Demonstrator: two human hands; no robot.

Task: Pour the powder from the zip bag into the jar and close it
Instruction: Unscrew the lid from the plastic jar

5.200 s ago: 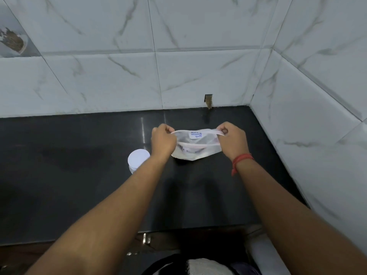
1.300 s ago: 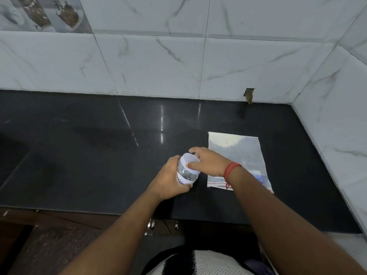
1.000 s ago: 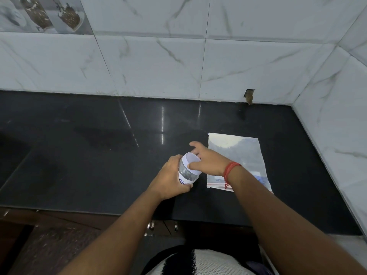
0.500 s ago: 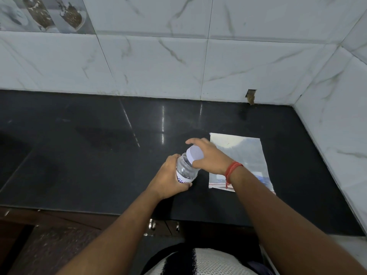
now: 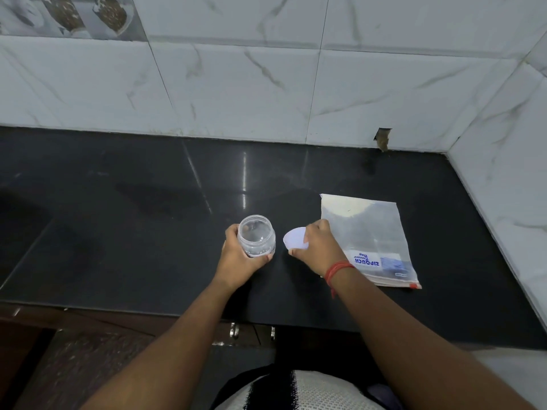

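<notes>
A small clear plastic jar [image 5: 256, 238] stands upright and uncapped on the black counter [image 5: 133, 220], with my left hand [image 5: 241, 260] wrapped around its near side. My right hand [image 5: 318, 247] holds the white round lid [image 5: 294, 237] just to the right of the jar, low over the counter. The zip bag [image 5: 367, 241] lies flat to the right of my right hand, a little pale powder showing at its far end and blue print near its zip end. My right wrist covers the bag's near left corner.
White marble-look tiled walls [image 5: 266, 93] close the counter at the back and on the right. A small hole in the tiles [image 5: 382, 139] sits at the back wall's base. The counter's front edge runs below my forearms, with cabinet handles [image 5: 235, 331] under it.
The bag was put down flat on the counter. My right hand twisted the lid off the jar and moved it to the right; my left hand has stood the jar upright.
</notes>
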